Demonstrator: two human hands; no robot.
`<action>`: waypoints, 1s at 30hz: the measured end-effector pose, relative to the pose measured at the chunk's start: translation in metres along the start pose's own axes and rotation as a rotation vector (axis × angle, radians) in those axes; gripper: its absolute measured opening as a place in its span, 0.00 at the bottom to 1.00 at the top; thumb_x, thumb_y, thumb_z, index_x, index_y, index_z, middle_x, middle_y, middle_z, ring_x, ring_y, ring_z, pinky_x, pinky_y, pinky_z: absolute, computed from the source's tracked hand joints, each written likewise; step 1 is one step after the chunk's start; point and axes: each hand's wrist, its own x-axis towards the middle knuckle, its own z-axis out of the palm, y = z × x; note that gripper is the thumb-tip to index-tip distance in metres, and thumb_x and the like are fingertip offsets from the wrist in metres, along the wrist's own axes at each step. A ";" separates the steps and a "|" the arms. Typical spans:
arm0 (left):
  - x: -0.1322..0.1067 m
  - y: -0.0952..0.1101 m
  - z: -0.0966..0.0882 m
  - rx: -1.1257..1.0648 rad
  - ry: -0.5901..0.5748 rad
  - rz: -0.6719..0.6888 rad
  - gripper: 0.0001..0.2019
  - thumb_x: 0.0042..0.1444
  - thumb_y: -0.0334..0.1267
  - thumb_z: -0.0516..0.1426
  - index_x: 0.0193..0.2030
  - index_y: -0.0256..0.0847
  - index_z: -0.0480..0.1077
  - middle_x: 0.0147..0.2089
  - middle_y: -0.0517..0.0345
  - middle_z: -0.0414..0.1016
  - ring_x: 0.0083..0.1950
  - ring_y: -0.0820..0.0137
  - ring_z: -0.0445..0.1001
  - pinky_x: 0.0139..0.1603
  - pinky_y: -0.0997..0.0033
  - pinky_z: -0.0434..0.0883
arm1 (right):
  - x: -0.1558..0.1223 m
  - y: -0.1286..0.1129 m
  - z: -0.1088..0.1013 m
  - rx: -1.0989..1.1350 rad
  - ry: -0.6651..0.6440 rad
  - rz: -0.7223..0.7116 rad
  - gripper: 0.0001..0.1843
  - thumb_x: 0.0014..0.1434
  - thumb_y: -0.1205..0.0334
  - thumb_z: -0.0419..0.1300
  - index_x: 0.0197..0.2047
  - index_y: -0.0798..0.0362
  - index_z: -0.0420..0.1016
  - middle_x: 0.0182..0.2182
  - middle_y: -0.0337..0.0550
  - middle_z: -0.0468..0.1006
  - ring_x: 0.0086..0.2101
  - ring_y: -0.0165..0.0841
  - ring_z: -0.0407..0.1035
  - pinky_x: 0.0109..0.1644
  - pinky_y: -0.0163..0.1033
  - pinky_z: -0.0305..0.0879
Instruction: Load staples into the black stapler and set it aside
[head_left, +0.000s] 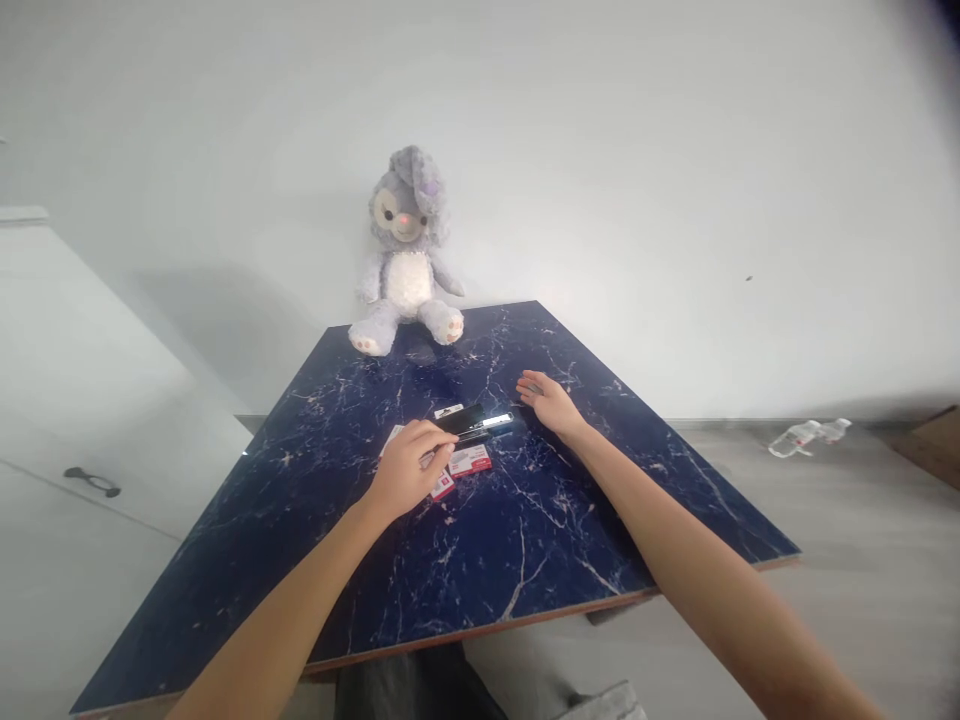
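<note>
A black stapler (480,421) lies open on the dark blue marble table (480,560), its metal rail showing. My left hand (409,467) is curled, fingertips pinched at the stapler's left end; what it pinches is too small to name. My right hand (549,400) rests by the stapler's right end, fingers bent toward it. Small red and white staple boxes (470,461) lie just in front of the stapler, and another small white box (448,410) sits behind it.
A grey plush rabbit (407,255) sits at the table's far edge against the white wall. A white cabinet (82,430) stands to the left. A plastic bottle (806,436) lies on the floor at the right.
</note>
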 end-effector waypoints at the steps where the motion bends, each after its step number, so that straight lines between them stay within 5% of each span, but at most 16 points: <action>1: 0.001 -0.001 -0.002 0.010 0.016 -0.009 0.09 0.66 0.35 0.55 0.46 0.45 0.77 0.42 0.55 0.79 0.45 0.65 0.75 0.47 0.63 0.71 | -0.001 0.000 0.001 -0.051 -0.028 -0.029 0.28 0.58 0.75 0.52 0.61 0.55 0.68 0.59 0.55 0.74 0.54 0.38 0.74 0.62 0.47 0.69; 9: 0.006 -0.015 -0.010 0.164 0.090 -0.128 0.09 0.66 0.38 0.55 0.46 0.44 0.77 0.46 0.53 0.77 0.49 0.63 0.72 0.54 0.59 0.69 | -0.017 -0.019 0.001 -0.398 -0.179 -0.215 0.19 0.65 0.63 0.57 0.59 0.52 0.72 0.53 0.49 0.81 0.55 0.39 0.74 0.63 0.47 0.67; 16: 0.001 -0.032 -0.006 0.108 -0.159 -0.252 0.21 0.64 0.41 0.57 0.63 0.48 0.68 0.54 0.52 0.76 0.57 0.58 0.71 0.55 0.57 0.70 | -0.025 -0.028 0.004 -0.520 -0.405 -0.328 0.13 0.63 0.58 0.60 0.49 0.46 0.80 0.47 0.39 0.83 0.45 0.38 0.77 0.55 0.43 0.70; 22: -0.001 -0.037 -0.005 0.086 -0.194 -0.318 0.22 0.66 0.42 0.55 0.66 0.50 0.66 0.56 0.50 0.75 0.58 0.58 0.71 0.57 0.55 0.70 | -0.028 -0.034 -0.001 -0.529 -0.556 -0.360 0.14 0.63 0.57 0.60 0.49 0.44 0.82 0.47 0.37 0.83 0.46 0.38 0.77 0.54 0.40 0.69; 30: 0.002 -0.036 -0.006 0.113 -0.218 -0.314 0.23 0.65 0.43 0.56 0.67 0.50 0.67 0.56 0.52 0.77 0.57 0.59 0.71 0.56 0.57 0.70 | -0.025 -0.031 -0.003 -0.525 -0.512 -0.296 0.13 0.58 0.58 0.64 0.46 0.45 0.84 0.47 0.36 0.84 0.46 0.39 0.77 0.54 0.41 0.70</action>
